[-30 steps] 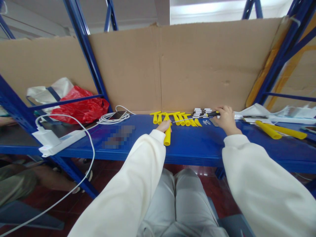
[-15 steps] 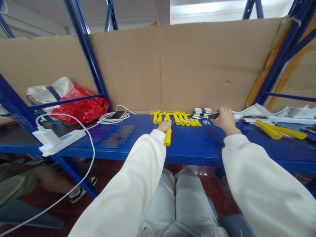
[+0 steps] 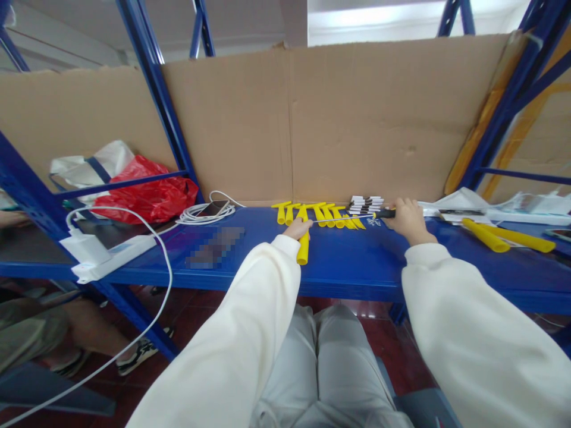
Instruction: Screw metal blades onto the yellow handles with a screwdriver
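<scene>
My left hand is closed round a yellow T-shaped handle that lies on the blue shelf. My right hand grips a screwdriver with a black and yellow handle; its thin metal shaft points left over the shelf toward my left hand. Behind them, a row of several more yellow handles lies against the cardboard wall. A small stack of black and white flat parts sits just left of my right hand.
Two long yellow tubes and white papers lie at the right. A coiled white cable with a phone, a red plastic bag and a white power strip are at the left. Another person's legs show below left.
My right hand has shifted slightly with the screwdriver, whose shaft now lies a little lower and closer to my left hand. The left hand stays on the yellow handle.
</scene>
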`<state>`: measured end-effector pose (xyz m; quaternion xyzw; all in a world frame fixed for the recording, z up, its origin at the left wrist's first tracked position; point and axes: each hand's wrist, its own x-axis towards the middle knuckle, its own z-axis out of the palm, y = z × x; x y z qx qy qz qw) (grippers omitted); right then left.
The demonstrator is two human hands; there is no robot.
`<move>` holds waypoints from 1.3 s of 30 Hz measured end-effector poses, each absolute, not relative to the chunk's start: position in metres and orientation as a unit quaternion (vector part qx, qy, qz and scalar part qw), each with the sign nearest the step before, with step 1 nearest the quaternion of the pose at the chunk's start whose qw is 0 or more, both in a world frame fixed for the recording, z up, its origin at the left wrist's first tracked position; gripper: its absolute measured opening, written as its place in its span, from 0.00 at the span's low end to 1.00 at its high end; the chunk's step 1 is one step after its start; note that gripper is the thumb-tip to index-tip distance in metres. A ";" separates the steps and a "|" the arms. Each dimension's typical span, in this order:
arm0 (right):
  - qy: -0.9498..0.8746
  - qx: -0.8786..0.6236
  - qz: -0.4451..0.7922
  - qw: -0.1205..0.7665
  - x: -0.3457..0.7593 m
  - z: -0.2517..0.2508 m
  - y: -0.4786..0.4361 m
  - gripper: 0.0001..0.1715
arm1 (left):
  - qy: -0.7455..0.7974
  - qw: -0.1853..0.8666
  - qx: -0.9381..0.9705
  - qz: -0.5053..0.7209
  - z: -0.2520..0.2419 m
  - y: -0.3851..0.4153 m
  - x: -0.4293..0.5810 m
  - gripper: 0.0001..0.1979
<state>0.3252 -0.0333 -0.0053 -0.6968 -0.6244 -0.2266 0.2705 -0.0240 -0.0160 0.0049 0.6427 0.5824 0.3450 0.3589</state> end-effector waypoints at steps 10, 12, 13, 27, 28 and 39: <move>-0.642 -0.706 -0.184 0.235 0.325 -0.002 -0.035 0.25 | 0.593 0.405 0.619 0.318 0.004 -0.013 -0.023 0.23; -0.647 -0.702 -0.183 0.236 0.326 -0.003 -0.035 0.27 | 0.583 0.414 0.622 0.321 0.002 -0.012 -0.025 0.22; -0.648 -0.700 -0.184 0.238 0.326 -0.003 -0.035 0.27 | 0.578 0.417 0.623 0.321 0.002 -0.011 -0.025 0.21; -0.634 -0.718 -0.185 0.220 0.325 -0.002 -0.037 0.21 | 0.581 0.414 0.624 0.319 -0.001 -0.006 -0.026 0.21; -0.643 -0.709 -0.186 0.223 0.327 -0.002 -0.035 0.21 | 0.582 0.412 0.625 0.319 0.000 -0.006 -0.026 0.20; -0.658 -0.677 -0.225 0.241 0.331 -0.007 -0.034 0.24 | 0.585 0.400 0.635 0.308 0.001 -0.007 -0.028 0.19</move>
